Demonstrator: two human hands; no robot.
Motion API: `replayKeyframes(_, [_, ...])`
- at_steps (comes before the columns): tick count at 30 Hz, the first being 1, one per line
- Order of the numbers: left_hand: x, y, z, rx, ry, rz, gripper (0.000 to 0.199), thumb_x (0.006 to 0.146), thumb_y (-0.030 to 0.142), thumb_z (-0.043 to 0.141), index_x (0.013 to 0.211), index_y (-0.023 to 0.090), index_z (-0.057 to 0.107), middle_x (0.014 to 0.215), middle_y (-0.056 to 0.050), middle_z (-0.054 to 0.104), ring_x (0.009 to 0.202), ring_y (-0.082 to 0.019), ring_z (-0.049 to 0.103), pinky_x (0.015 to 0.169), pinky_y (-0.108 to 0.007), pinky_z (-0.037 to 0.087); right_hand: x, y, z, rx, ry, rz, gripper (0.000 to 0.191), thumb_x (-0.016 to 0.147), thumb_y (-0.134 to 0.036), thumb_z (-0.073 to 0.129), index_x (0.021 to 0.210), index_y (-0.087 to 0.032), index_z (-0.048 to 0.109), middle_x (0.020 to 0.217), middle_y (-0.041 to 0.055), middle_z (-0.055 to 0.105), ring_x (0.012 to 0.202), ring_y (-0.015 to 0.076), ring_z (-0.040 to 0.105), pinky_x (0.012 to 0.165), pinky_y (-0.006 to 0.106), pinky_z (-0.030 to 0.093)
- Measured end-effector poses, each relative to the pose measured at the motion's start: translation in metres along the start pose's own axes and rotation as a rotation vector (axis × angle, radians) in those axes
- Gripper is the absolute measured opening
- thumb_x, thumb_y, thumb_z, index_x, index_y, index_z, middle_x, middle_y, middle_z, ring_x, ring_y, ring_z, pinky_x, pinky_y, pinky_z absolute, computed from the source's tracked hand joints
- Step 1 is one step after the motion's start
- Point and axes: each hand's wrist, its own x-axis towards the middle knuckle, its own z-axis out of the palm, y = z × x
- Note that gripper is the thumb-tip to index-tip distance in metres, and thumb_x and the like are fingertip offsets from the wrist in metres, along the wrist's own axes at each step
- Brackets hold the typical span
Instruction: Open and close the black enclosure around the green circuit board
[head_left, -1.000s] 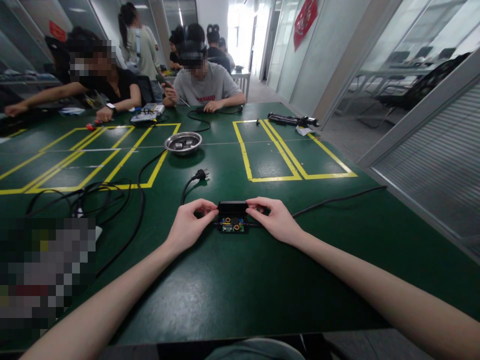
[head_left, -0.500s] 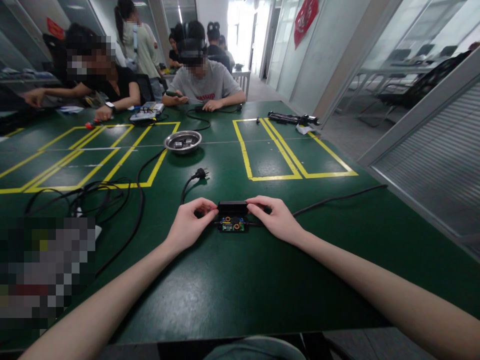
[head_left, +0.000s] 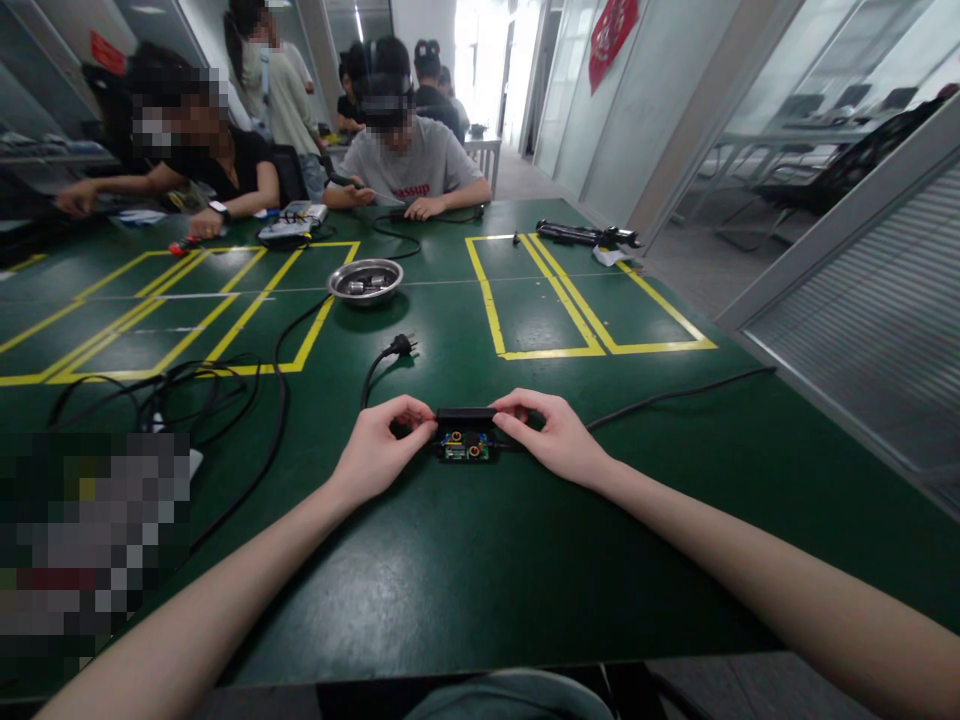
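In my head view, my left hand [head_left: 386, 445] and right hand [head_left: 553, 440] pinch opposite ends of a black cover [head_left: 465, 416], just beyond the exposed circuit board [head_left: 465, 447] on the green table [head_left: 465, 580]; I'd judge it best held level, with even pressure and no knock to the board. The dark cable [head_left: 675, 397] past my right hand could tug, while the plug [head_left: 403, 346] and metal bowl [head_left: 366, 298] lie farther off, out of my way.

Since a second ago, the black cover's [head_left: 465, 419] top edge has dipped slightly toward the circuit board [head_left: 465, 447], while beyond the bench's [head_left: 487, 580] far edge one co-worker's hand [head_left: 362, 196] has lowered a dark-handled tool [head_left: 343, 180] and, farther left, another's outstretched hand [head_left: 77, 198] has drawn inward.
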Motion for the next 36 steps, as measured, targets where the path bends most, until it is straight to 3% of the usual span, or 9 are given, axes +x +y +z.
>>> replayKeyframes(8, [-0.0003, 0.0033, -0.0007, -0.033, -0.06, 0.0, 0.02, 0.088, 0.038, 0.064, 0.084, 0.019, 0.071, 0.082, -0.004, 0.078, 0.076, -0.021, 0.072, 0.074, -0.03, 0.056, -0.0005, -0.0003, 0.0005, 0.084, -0.009, -0.042, 0.018, 0.092, -0.035, 0.066, 0.095, -0.02, 0.075, 0.1, 0.0077, 0.077, 0.09, 0.0224, 0.071, 0.081, 0.037, 0.059])
replayKeyframes(12, [-0.0003, 0.0038, -0.0013, -0.012, -0.06, 0.018, 0.02, 0.088, 0.037, 0.064, 0.084, 0.019, 0.071, 0.08, -0.004, 0.077, 0.074, -0.02, 0.071, 0.072, -0.029, 0.056, -0.0014, -0.0011, 0.0003, 0.096, -0.057, 0.02, 0.02, 0.092, -0.034, 0.065, 0.101, -0.019, 0.075, 0.094, 0.007, 0.079, 0.088, 0.0228, 0.074, 0.083, 0.039, 0.061])
replayKeyframes(19, [-0.0006, 0.0056, -0.0016, 0.0, -0.057, 0.028, 0.017, 0.085, 0.032, 0.061, 0.082, 0.018, 0.072, 0.078, -0.003, 0.076, 0.072, -0.019, 0.07, 0.072, -0.029, 0.056, -0.0024, -0.001, 0.0008, 0.139, -0.067, -0.016, 0.02, 0.09, -0.032, 0.067, 0.102, -0.018, 0.075, 0.098, 0.0082, 0.079, 0.088, 0.0224, 0.075, 0.085, 0.04, 0.062])
replayKeyframes(26, [-0.0007, 0.006, -0.0048, 0.024, -0.061, -0.006, 0.026, 0.087, 0.032, 0.052, 0.078, 0.019, 0.072, 0.074, -0.002, 0.073, 0.072, -0.02, 0.067, 0.068, -0.028, 0.051, -0.0041, -0.001, -0.0009, 0.136, -0.089, -0.15, 0.011, 0.086, -0.025, 0.071, 0.096, -0.02, 0.072, 0.107, 0.0087, 0.076, 0.095, 0.0217, 0.072, 0.089, 0.04, 0.061])
replayKeyframes(36, [-0.0019, 0.0095, -0.0021, -0.006, -0.066, 0.016, 0.023, 0.088, 0.039, 0.064, 0.087, 0.019, 0.076, 0.084, -0.005, 0.08, 0.076, -0.021, 0.073, 0.075, -0.03, 0.057, -0.005, -0.0028, -0.0009, -0.019, -0.153, -0.307, 0.018, 0.083, -0.018, 0.07, 0.101, -0.022, 0.071, 0.111, 0.0091, 0.071, 0.102, 0.0233, 0.07, 0.094, 0.041, 0.057])
